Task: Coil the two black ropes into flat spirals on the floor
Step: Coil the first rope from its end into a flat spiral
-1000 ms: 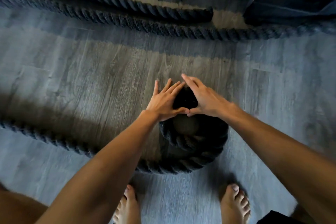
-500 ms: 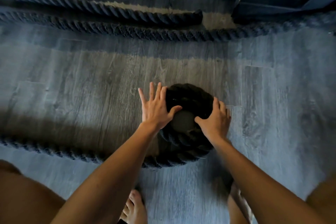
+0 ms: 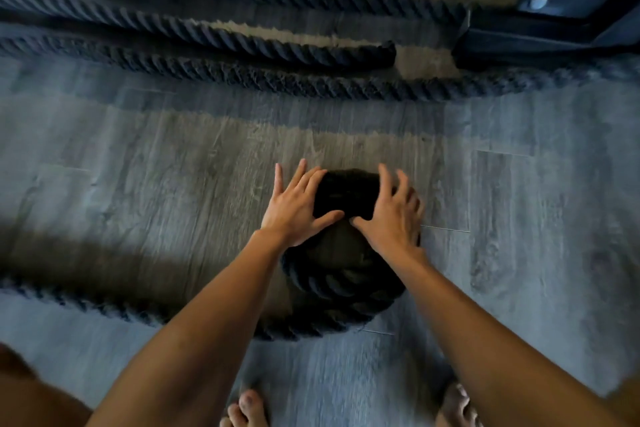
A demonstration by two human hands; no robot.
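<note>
Grey plank floor [image 3: 138, 184]: straight rope lengths [image 3: 242, 42] lie far; left hand [image 3: 298, 208] and right hand [image 3: 391, 218], fingers spread flat, hide the blurred rope coil's [image 3: 339, 284] centre.

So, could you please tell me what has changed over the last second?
Both hands shifted around the coil: the left hand stayed on its left edge, while the right hand swung out right, then back near the centre. The straight ropes beyond have not moved.
</note>
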